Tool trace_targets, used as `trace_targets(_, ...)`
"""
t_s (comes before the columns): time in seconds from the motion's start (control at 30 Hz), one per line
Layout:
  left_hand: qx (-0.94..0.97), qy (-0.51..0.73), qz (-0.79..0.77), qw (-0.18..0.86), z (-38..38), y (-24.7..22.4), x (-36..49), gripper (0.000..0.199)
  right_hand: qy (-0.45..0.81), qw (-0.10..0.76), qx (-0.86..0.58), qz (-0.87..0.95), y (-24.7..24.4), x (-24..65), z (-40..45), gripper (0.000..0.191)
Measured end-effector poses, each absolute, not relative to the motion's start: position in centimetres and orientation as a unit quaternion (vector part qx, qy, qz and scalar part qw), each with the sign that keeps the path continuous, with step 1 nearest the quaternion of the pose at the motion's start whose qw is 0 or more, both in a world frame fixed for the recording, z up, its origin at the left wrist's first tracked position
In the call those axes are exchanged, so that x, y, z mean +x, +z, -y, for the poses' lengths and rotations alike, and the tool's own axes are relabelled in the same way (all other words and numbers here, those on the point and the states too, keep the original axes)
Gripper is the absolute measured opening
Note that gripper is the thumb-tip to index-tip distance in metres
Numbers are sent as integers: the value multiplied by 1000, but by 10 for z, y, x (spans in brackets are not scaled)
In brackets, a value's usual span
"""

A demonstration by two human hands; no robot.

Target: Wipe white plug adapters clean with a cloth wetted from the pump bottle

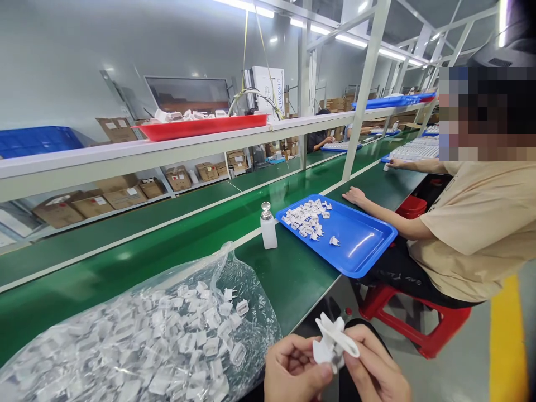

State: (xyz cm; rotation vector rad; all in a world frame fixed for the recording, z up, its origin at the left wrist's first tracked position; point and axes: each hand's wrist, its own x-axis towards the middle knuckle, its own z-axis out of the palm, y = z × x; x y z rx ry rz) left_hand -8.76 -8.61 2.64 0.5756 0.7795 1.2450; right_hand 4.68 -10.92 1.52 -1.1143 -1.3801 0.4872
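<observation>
In the head view, low and right of centre, my left hand [293, 365] pinches a small white plastic piece [321, 352], partly covered by my fingers. My right hand [372, 363] grips a folded white cloth [335, 333], which is pressed against the piece. The two hands nearly meet, with cloth and piece between them. Left of them, a clear plastic bag [251, 290] full of loose white plug housings [196, 335] lies open on the green bench. A blue tray [355, 237] beyond my hands bears a heap of white two-pin plug pieces [307, 218].
A white pump bottle [268, 229] stands between bag and tray. Overhead runs a shelf with a red tray [205, 126] of white parts. A co-worker in a beige shirt [481, 223] sits at right on a red stool [419, 318], one arm beside the blue tray.
</observation>
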Motion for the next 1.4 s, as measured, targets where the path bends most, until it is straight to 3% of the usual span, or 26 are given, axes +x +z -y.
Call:
trace_targets(0.07,238,515,-310,763,81,25,-93,46,87,607,-509,604,17,56,105,18)
trace_targets(0.13,210,477,-280,806,77,26,-98,47,73,614,-554,557,21,60,102,13)
trace_targets(0.37,125,422,-261,859,74,27,-96,44,385,612,-498,478,38,35,99,42)
trace_targets(0.57,136,454,-298,828,74,16,-87,48,486,605,-508,375,19,32,98,40)
trace_targets(0.67,228,531,-346,739,77,12,-81,47,525,626,-495,296,3,40,94,42)
trace_targets(0.73,303,590,-384,642,78,11,-78,42,499,649,-488,302,0,45,92,38)
trace_targets(0.8,381,633,-413,532,78,11,-77,34,395,660,-529,358,3,52,91,33)
trace_targets(0.93,535,652,-413,343,74,12,-76,15,152,592,-537,581,18,72,94,15)
trace_targets(0.97,560,648,-409,316,73,12,-75,11,119,560,-503,647,22,78,96,15)
trace_targets(1.03,588,639,-405,285,71,12,-72,5,80,490,-437,750,25,92,98,34)
trace_targets(1.13,582,629,-420,298,70,12,-66,7,46,449,-426,784,19,110,100,47)
trace_targets(1.3,437,591,-462,496,73,13,-55,39,-2,579,-563,590,7,121,104,20)
trace_targets(1.4,390,564,-454,569,73,17,-52,46,54,598,-572,559,10,121,108,17)
